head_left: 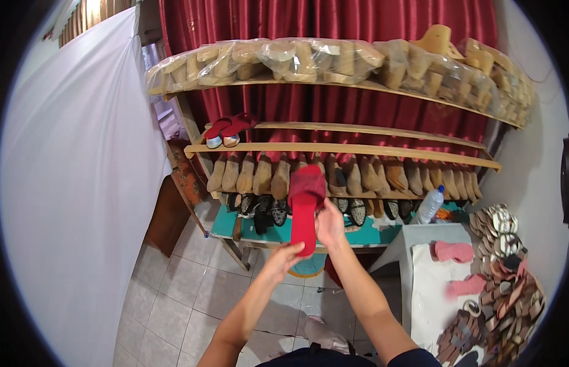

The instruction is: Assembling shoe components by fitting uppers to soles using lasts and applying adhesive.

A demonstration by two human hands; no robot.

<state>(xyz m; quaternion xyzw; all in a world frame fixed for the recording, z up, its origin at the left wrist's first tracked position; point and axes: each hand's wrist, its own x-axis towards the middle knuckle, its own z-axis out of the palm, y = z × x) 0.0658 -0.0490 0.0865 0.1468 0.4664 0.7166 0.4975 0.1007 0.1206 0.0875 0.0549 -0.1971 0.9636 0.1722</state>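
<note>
Clear plastic bags [309, 58] of tan shoe lasts along top shelf [419, 92].

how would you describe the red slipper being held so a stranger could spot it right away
Find the wooden rack against the red curtain, then its lower rail lined with brown wooden forms. In front of that row, both hands, left hand and right hand, hold up the slipper. It alone is bright red and raised upright.

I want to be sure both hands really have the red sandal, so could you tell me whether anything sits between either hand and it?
Nothing visible does. The left hand grips the heel end of the red sandal and the right hand touches its right side. The sandal is held up in front of the wooden rack, apart from the shoe forms behind it.
</note>
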